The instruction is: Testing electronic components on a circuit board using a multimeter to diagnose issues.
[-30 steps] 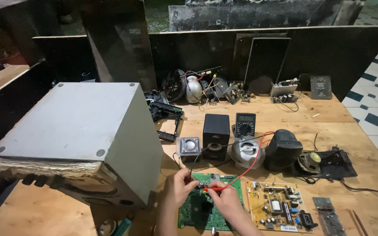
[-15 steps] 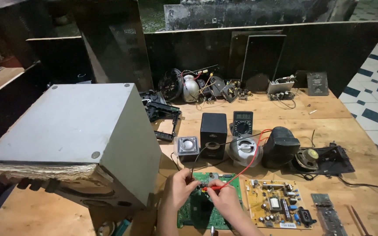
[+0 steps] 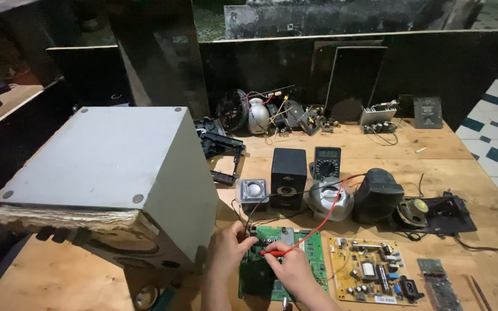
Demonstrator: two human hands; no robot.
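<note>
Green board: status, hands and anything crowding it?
Left hand on green board edge. Right hand presses red probe to it. Big grey box close left, yellow board right.

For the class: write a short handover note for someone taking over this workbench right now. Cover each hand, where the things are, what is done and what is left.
Left hand: fingertips on the upper left corner of the green circuit board, bare of any tool.
Right hand: holds the red test probe, tip on the board.
The probe's red lead runs up to the black digital multimeter behind the small black speaker box.
Yellow circuit board lies untouched to the right.
Done: probe placed. Left: reading cannot be told.
</note>
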